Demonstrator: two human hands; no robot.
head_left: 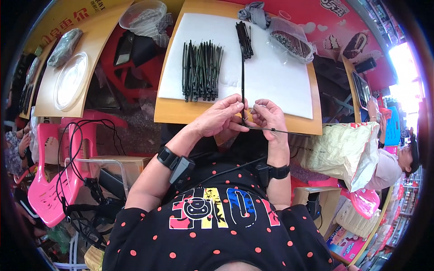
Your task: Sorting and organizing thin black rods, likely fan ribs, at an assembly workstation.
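Head view: your left hand [221, 116] and right hand [270, 116] meet at the near edge of the wooden worktop [172, 113], just below centre frame. Your left hand is closed, thumb and fingers pinching a long black strip [242, 72] that stands up toward 12 o'clock. Your right hand is curled shut beside it, pinching a second thin black strip [289, 131] that runs out toward 3 o'clock. The two strips cross between your fingertips.

At 12 o'clock from your hands, a white board [271, 77] covers the worktop. On it lie a wide row of black strips [201, 70] at 11 o'clock and a smaller bundle [244, 39] farther up. A clear bag of dark parts [291, 43] sits at 1 o'clock, a grey cloth [254, 12] beside it. A pink plastic chair [45, 180] stands at 9 o'clock.
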